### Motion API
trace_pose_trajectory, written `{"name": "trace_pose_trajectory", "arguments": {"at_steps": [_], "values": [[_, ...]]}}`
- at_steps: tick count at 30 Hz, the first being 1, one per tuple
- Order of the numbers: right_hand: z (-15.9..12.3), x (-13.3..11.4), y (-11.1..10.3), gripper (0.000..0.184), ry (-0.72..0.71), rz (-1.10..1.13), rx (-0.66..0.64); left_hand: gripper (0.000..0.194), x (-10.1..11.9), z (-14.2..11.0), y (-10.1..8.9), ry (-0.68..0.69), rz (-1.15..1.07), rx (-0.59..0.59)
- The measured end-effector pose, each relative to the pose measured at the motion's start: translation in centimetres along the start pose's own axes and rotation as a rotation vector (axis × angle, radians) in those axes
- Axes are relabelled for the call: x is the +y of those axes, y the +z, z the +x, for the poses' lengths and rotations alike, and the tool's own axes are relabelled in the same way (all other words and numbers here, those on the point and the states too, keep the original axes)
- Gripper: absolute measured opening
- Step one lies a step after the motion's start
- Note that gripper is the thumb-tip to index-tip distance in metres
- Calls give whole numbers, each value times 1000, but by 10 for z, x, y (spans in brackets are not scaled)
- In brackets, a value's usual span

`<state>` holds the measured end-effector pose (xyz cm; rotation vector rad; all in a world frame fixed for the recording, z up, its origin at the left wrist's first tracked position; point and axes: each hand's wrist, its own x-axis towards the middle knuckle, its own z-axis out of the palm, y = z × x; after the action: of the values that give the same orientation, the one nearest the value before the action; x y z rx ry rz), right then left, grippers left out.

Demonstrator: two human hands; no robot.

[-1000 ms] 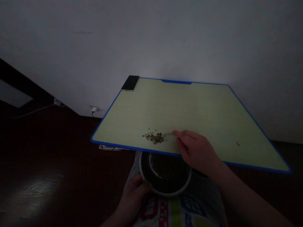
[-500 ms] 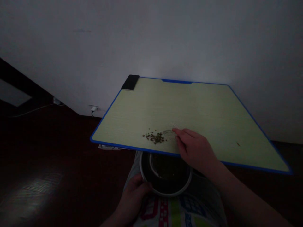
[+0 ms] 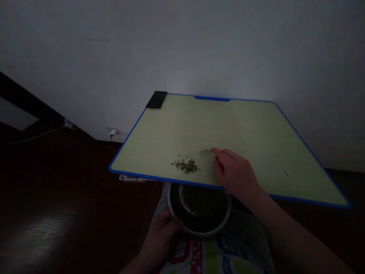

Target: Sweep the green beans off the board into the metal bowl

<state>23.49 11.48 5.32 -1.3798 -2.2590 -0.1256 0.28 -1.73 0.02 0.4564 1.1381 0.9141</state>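
Pinching clear curved tool [image 3: 207, 153], right hand [image 3: 237, 173] farther from grains [image 3: 187, 166], left hand [image 3: 160, 234] clasping bowl [image 3: 205, 233]

I'm making out blurred pink and blue lettering on the clothing [image 3: 211, 254], bottom centre, but reading none.

The right hand [image 3: 236, 171] has moved the clear curved piece [image 3: 207, 153] off the grain pile [image 3: 186, 166].

The tabletop [image 3: 251, 129] lies open through its middle and right, a small brown bit [image 3: 286, 173] aside. A phone [image 3: 156, 100] blocks the far left corner, the wall [image 3: 216, 45] bounds the back, and a scatter of grains [image 3: 186, 166] obstructs the near edge, above the bowl [image 3: 201, 230].
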Motion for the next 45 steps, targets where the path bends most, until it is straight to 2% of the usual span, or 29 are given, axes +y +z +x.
{"name": "trace_pose_trajectory", "arguments": {"at_steps": [5, 12, 18, 33, 38, 45], "values": [[-2, 10, -6, 35, 61, -49, 35, 13, 2, -1, -3, -26, -31, -29], [-17, 4, -20, 34, -125, 65, 11, 14, 3, 1, -4, -35, -41, -19], [-22, -5, -27, 32, -161, 92, 21, 11, 7, -2, -3, -33, -6, -11], [-20, -3, -26, 34, -172, 107, -9, 9, 10, -5, 2, -54, -79, -39], [-19, -6, -24, 33, -193, 102, 22, 10, 9, -2, 0, -26, -27, -24], [-20, 0, -24, 34, -150, 93, 16, 11, 2, -1, -4, -5, 12, -13]]}}
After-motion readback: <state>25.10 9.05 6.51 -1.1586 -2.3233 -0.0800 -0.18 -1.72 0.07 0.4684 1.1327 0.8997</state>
